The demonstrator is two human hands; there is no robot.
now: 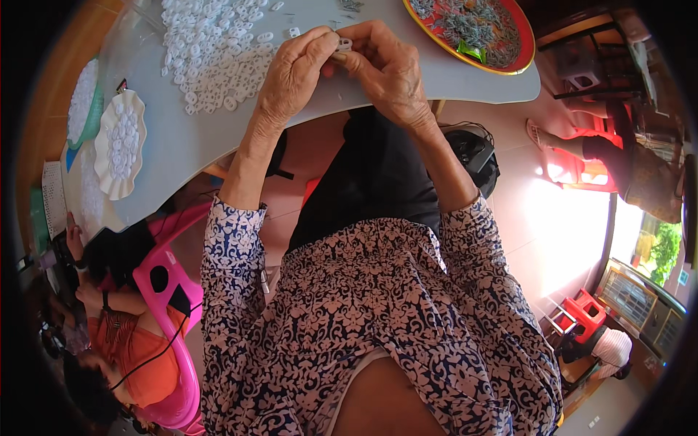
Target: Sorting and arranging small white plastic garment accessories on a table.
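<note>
Over the near part of the grey table, my two hands meet with their fingertips together. In the fingers of my right hand (391,73) is a small white oval plastic piece (344,45) with a hole in it. My left hand (297,73) is closed in a pinch against the piece's left side; whatever lies between its fingertips is hidden. A spread pile of similar white pieces (207,54) lies left of my hands. To their right, a round red tray (525,43) with a gold rim holds many small grey metal parts (476,29) and a green wrapper (471,52).
On the table's left stands a white scalloped dish (109,174) of white pieces, beside a green basket (96,109). A person in orange (149,356) sits at lower left on a pink chair (185,378). Another sits at right on a red stool (574,156). A black bag (476,156) lies below the table edge.
</note>
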